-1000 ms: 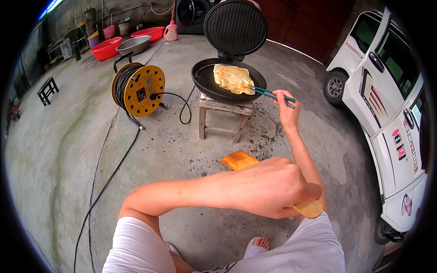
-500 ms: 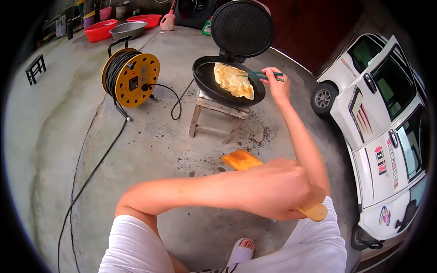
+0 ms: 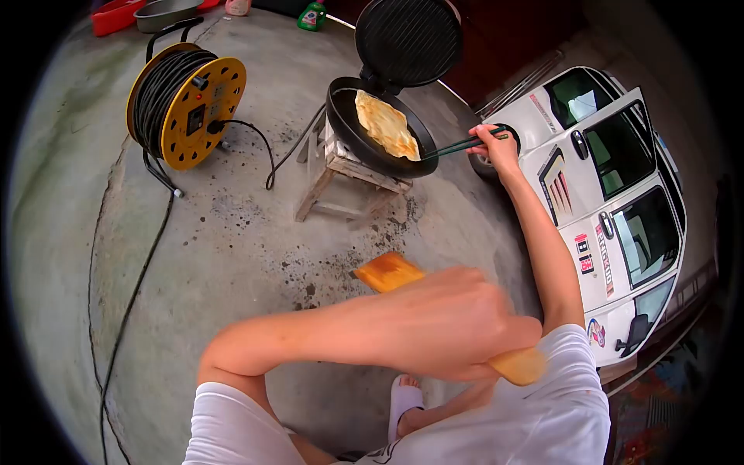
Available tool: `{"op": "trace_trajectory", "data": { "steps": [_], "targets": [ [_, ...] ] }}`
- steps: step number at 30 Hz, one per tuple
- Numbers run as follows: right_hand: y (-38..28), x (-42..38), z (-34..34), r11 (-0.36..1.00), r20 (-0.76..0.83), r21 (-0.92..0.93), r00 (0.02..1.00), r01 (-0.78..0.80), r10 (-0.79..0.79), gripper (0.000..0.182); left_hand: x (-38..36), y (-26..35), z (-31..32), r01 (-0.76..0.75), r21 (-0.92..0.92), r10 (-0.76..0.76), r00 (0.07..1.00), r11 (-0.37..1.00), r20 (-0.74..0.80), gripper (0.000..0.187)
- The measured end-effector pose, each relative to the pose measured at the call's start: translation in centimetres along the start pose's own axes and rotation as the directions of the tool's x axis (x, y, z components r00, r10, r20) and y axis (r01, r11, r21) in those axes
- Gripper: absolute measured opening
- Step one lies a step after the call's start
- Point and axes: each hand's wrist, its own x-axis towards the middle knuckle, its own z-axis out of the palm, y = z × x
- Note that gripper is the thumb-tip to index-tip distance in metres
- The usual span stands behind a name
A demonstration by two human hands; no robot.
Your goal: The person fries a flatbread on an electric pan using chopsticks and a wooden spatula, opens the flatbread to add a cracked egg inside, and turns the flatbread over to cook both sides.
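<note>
A golden-brown flatbread (image 3: 385, 128) lies in a round black electric pan (image 3: 346, 108), its ridged lid (image 3: 407, 43) standing open behind. My right hand (image 3: 496, 147) pinches dark green chopsticks (image 3: 457, 147), whose tips reach the flatbread's lower right edge at the pan's rim. Closer to me, my left hand (image 3: 465, 322) is closed round a wooden spatula; the flat orange-brown blade (image 3: 387, 271) sticks out on one side and the rounded handle end (image 3: 519, 366) on the other. My left arm crosses in front of my body.
The pan rests on a wooden stool (image 3: 329, 182). Left of it stands a yellow cable reel (image 3: 203, 116), its black cable (image 3: 132, 310) running along the floor. A white vehicle (image 3: 604, 194) is at the right. A green bottle (image 3: 311, 15) and a grey basin (image 3: 165, 14) are at the back.
My right hand has moved right and slightly down, and the chopstick tips have shifted from the flatbread's upper middle to its lower right edge. The flatbread lies shifted in the pan. The view has also shifted.
</note>
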Motion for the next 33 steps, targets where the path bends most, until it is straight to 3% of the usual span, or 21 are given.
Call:
{"op": "trace_trajectory", "data": {
  "steps": [4, 5, 7, 10, 13, 19, 20, 23, 26, 29, 33],
  "targets": [
    [0.0, 0.0, 0.8, 0.998, -0.063, 0.026, 0.996, 0.064, -0.062, 0.026, -0.1, -0.8, 0.9, 0.025, 0.012, -0.025, 0.999, 1.0, -0.033, 0.019],
    [0.2, -0.2, 0.8, 0.997, -0.061, 0.015, 0.995, 0.076, -0.075, 0.026, -0.2, -0.5, 1.1, 0.077, 0.021, -0.078, 0.997, 0.997, 0.026, 0.019],
    [0.3, -0.3, 0.0, 0.973, -0.089, -0.192, 0.985, 0.127, -0.147, 0.025, -0.2, -0.3, 0.9, 0.152, 0.08, -0.162, 0.978, 0.985, 0.134, 0.018],
    [0.2, 0.3, -1.1, 0.977, -0.083, 0.016, 0.974, 0.212, -0.21, 0.024, 0.4, -1.5, 2.0, 0.229, 0.116, -0.243, 0.963, 0.966, 0.118, 0.015],
    [1.3, 1.6, 1.6, 0.869, 0.107, 0.463, 0.962, 0.174, -0.25, 0.023, 1.8, -2.6, 3.8, 0.317, 0.273, -0.381, 0.896, 0.908, 0.23, 0.013],
    [9.1, 6.0, 2.7, 0.811, 0.114, 0.579, 0.977, 0.081, -0.179, 0.023, 2.9, -6.2, 9.2, 0.566, 0.294, -0.637, 0.713, 0.77, 0.293, 0.012],
    [10.2, 5.8, 2.1, 0.796, 0.109, 0.603, 0.982, 0.057, -0.153, 0.024, 3.6, -6.9, 9.5, 0.606, 0.307, -0.679, 0.651, 0.734, 0.34, 0.012],
    [12.4, 5.1, 0.6, 0.745, 0.141, 0.665, 0.971, 0.052, -0.193, 0.025, 7.2, -10.1, 10.4, 0.611, 0.414, -0.737, 0.527, 0.674, 0.423, 0.013],
    [14.0, 3.9, 0.3, 0.695, 0.064, 0.706, 0.964, 0.14, -0.258, 0.028, 10.3, -12.9, 11.8, 0.54, 0.415, -0.681, 0.576, 0.733, 0.452, 0.015],
    [14.5, 2.7, -0.5, 0.681, 0.026, 0.719, 0.974, 0.136, -0.223, 0.029, 12.3, -14.3, 13.3, 0.532, 0.411, -0.671, 0.54, 0.74, 0.509, 0.017],
    [15.6, 2.2, 0.3, 0.695, 0.03, 0.71, 0.98, 0.116, -0.195, 0.028, 13.4, -14.5, 13.8, 0.519, 0.406, -0.658, 0.556, 0.752, 0.508, 0.018]
  ]
}}
